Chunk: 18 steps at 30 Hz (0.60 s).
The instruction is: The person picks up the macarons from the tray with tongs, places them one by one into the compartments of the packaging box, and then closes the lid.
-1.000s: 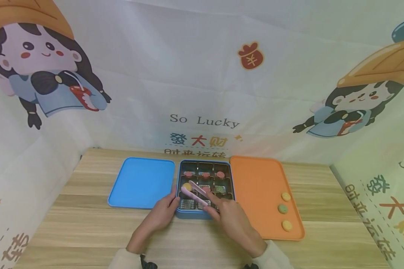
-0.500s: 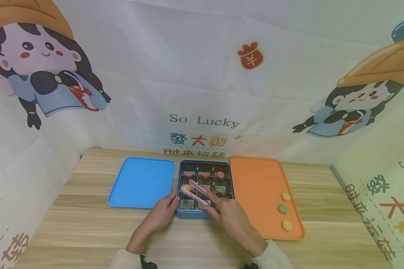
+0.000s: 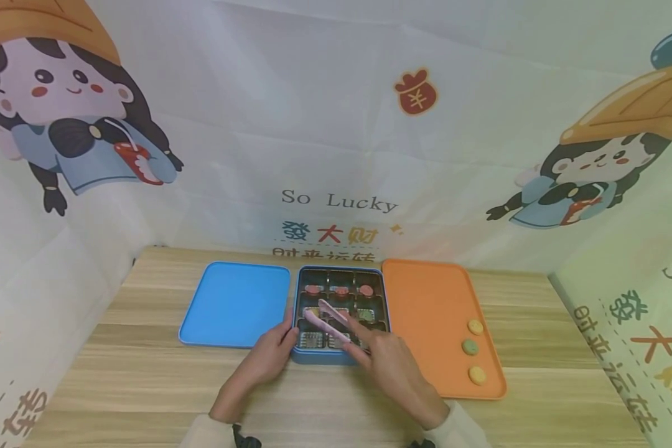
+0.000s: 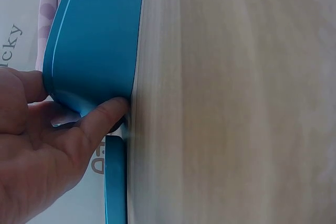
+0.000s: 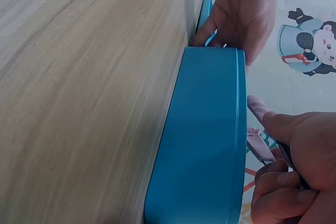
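A blue tin box (image 3: 320, 357) with a dark divided insert stands in the middle of the table. My left hand (image 3: 270, 353) grips its near left corner, fingers bent around the side in the left wrist view. My right hand (image 3: 391, 366) holds pink tongs (image 3: 326, 325) over the box, tips spread apart. Just under the tips a yellow cookie (image 3: 312, 310) lies in the middle-left compartment, partly hidden. Red cookies (image 3: 313, 290) sit across the far row. The middle row also holds a red one and a green cookie (image 3: 366, 315). My right hand covers the near right compartment.
To the left lies a blue lid (image 3: 241, 305), close beside the box. An orange tray (image 3: 420, 311) lies to the right, carrying two yellow cookies (image 3: 477, 376) and one green round cookie (image 3: 470, 346) along its right side. A printed cloth wall stands behind.
The yellow cookie, earlier between the tong tips, has gone down into the middle-left compartment and been let go. The tongs have shifted slightly right. My left hand has stayed put.
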Tool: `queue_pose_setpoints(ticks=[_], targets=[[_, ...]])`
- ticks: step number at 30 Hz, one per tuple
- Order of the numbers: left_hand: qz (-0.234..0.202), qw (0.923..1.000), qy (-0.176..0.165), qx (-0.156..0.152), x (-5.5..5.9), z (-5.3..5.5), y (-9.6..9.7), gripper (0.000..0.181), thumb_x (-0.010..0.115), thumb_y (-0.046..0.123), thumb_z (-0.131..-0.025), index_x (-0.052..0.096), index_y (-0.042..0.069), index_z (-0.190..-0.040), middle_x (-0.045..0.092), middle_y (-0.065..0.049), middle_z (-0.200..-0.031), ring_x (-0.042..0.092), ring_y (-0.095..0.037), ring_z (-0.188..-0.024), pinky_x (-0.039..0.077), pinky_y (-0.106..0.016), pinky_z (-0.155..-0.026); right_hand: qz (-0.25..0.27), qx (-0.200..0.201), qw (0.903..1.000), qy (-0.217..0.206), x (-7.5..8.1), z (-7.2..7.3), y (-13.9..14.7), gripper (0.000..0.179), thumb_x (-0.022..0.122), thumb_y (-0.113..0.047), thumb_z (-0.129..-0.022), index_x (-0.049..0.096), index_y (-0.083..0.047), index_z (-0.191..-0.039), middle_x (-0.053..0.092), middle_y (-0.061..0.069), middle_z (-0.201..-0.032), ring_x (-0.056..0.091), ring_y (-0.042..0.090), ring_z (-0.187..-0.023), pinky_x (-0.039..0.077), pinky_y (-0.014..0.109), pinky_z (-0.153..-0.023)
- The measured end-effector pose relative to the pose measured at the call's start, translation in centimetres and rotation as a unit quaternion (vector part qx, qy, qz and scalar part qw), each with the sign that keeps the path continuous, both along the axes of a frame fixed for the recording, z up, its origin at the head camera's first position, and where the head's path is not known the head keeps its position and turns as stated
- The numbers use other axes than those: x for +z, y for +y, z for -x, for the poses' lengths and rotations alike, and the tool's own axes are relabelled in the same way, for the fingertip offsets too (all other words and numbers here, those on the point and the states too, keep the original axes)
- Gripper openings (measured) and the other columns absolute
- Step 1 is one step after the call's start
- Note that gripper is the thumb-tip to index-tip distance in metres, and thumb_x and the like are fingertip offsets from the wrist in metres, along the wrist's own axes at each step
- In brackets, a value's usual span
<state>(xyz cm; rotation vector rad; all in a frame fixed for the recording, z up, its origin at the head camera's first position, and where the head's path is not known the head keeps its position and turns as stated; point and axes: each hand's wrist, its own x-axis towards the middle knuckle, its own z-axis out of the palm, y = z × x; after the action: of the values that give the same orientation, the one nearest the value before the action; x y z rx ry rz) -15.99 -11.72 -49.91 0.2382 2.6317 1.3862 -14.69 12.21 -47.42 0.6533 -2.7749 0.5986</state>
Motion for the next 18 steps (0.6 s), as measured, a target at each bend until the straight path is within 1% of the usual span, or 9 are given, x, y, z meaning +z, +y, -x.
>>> queue_pose_setpoints(ticks=[3,5,7,9,12,13,15,18], targets=[[-0.002,1.0,-0.002,0.001,-0.1,0.0,0.0,0.055,0.04,0.019,-0.107,0.025,-0.008,-0.152,0.039,-0.028,-0.15,0.037,-0.043,-0.14,0.035,-0.055,-0.112,0.013,-0.01,0.9998,-0.007,0.0,-0.3,0.7,0.049,0.067,-0.036,-0.094,0.063,-0.01,-0.135,0.058,-0.006,-0.066,0.043,0.005,-0.054,0.038,0.021,-0.048],[-0.004,1.0,-0.005,0.0,-0.1,0.0,0.1,0.055,0.041,0.019,-0.107,0.025,-0.008,-0.152,0.039,-0.028,-0.151,0.037,-0.043,-0.14,0.035,-0.055,-0.112,0.03,-0.022,0.9992,-0.016,0.1,-0.6,1.3,0.05,0.066,-0.037,-0.094,0.062,-0.01,-0.135,0.05,-0.009,-0.063,0.041,0.004,-0.053,0.036,0.019,-0.047],[-0.005,1.0,-0.008,0.0,-0.1,0.0,0.1,0.055,0.04,0.02,-0.107,0.025,-0.008,-0.152,0.039,-0.028,-0.151,0.037,-0.043,-0.14,0.035,-0.055,-0.112,0.044,-0.035,0.9983,-0.016,0.1,-0.8,2.1,0.049,0.067,-0.036,-0.094,0.062,-0.011,-0.135,0.044,-0.01,-0.062,0.037,0.002,-0.052,0.033,0.017,-0.046],[-0.005,0.9999,-0.011,0.001,0.0,0.0,0.1,0.055,0.04,0.021,-0.107,0.024,-0.007,-0.152,0.038,-0.028,-0.151,0.036,-0.043,-0.14,0.035,-0.055,-0.112,0.055,-0.047,0.9974,-0.004,0.0,-1.0,2.9,0.048,0.069,-0.034,-0.092,0.063,-0.011,-0.134,0.042,-0.01,-0.06,0.035,0.001,-0.05,0.032,0.017,-0.044],[-0.005,0.9999,-0.015,0.002,0.1,0.0,0.1,0.056,0.039,0.022,-0.107,0.024,-0.007,-0.153,0.037,-0.027,-0.152,0.035,-0.042,-0.141,0.034,-0.056,-0.113,0.058,-0.061,0.9962,0.018,0.0,-1.2,4.3,0.047,0.073,-0.029,-0.09,0.065,-0.011,-0.133,0.038,-0.012,-0.057,0.028,-0.003,-0.048,0.027,0.015,-0.041],[-0.006,0.9998,-0.017,0.003,0.1,0.0,0.1,0.056,0.039,0.022,-0.107,0.023,-0.007,-0.153,0.036,-0.027,-0.153,0.035,-0.042,-0.141,0.033,-0.055,-0.113,0.058,-0.063,0.996,0.024,0.1,-1.2,4.8,0.047,0.073,-0.027,-0.09,0.065,-0.01,-0.132,0.035,-0.012,-0.056,0.025,-0.004,-0.047,0.026,0.015,-0.04],[-0.005,0.9998,-0.018,0.003,0.1,0.0,0.0,0.056,0.038,0.022,-0.108,0.023,-0.007,-0.153,0.035,-0.027,-0.153,0.034,-0.042,-0.142,0.033,-0.055,-0.114,0.058,-0.067,0.9953,0.04,0.1,-1.3,5.7,0.047,0.076,-0.024,-0.087,0.066,-0.008,-0.131,0.033,-0.013,-0.055,0.023,-0.005,-0.046,0.025,0.015,-0.039],[-0.004,0.9998,-0.019,0.003,0.0,0.0,0.0,0.056,0.038,0.022,-0.108,0.023,-0.006,-0.153,0.034,-0.027,-0.154,0.033,-0.042,-0.142,0.032,-0.055,-0.114,0.057,-0.073,0.9945,0.048,0.3,-1.5,7.2,0.048,0.076,-0.021,-0.087,0.065,-0.007,-0.131,0.032,-0.013,-0.055,0.022,-0.005,-0.046,0.025,0.015,-0.039]])
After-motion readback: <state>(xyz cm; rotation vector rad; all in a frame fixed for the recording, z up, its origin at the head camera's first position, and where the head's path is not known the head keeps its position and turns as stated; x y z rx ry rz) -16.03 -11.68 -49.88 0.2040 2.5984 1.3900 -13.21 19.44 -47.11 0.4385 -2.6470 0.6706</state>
